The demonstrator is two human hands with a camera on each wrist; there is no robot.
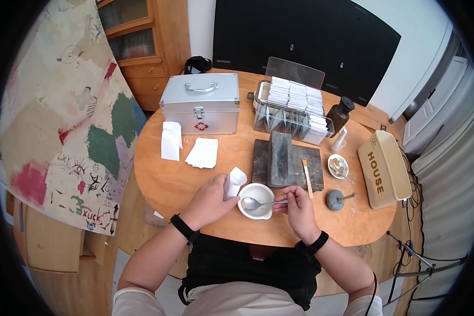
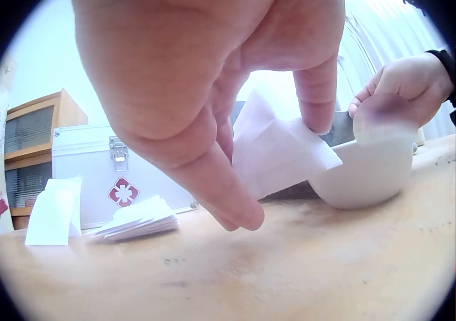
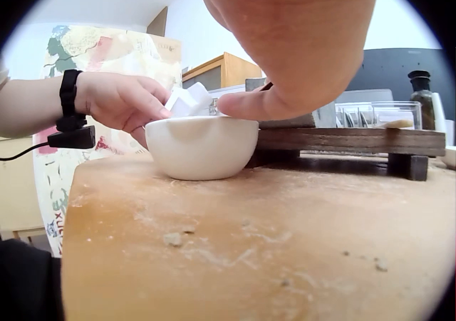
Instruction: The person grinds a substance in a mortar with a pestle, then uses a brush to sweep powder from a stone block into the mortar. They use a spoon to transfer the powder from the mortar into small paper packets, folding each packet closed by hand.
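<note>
My left hand (image 1: 209, 201) pinches a folded white paper packet (image 1: 237, 181) at the left rim of a small white bowl (image 1: 256, 191). In the left wrist view the packet (image 2: 281, 146) sits between thumb and fingers, a pointed corner toward the bowl (image 2: 362, 179). From the right, my right hand (image 1: 301, 215) grips a metal spoon (image 1: 273, 203) by its handle, the spoon's head over the bowl. A little pale matter shows at the spoon's head. The right wrist view has the bowl (image 3: 203, 149) upright on the table, the spoon mostly hidden by the hand.
Behind the bowl, a dark stone block (image 1: 280, 158) and a brush (image 1: 307, 179) lie on a dark board (image 1: 260, 163). White papers (image 1: 202, 152), a silver case (image 1: 200, 105) and a packet organizer (image 1: 295, 102) stand farther back. Right are a small dish (image 1: 332, 171), stone weight (image 1: 334, 200) and HOUSE bin (image 1: 384, 168).
</note>
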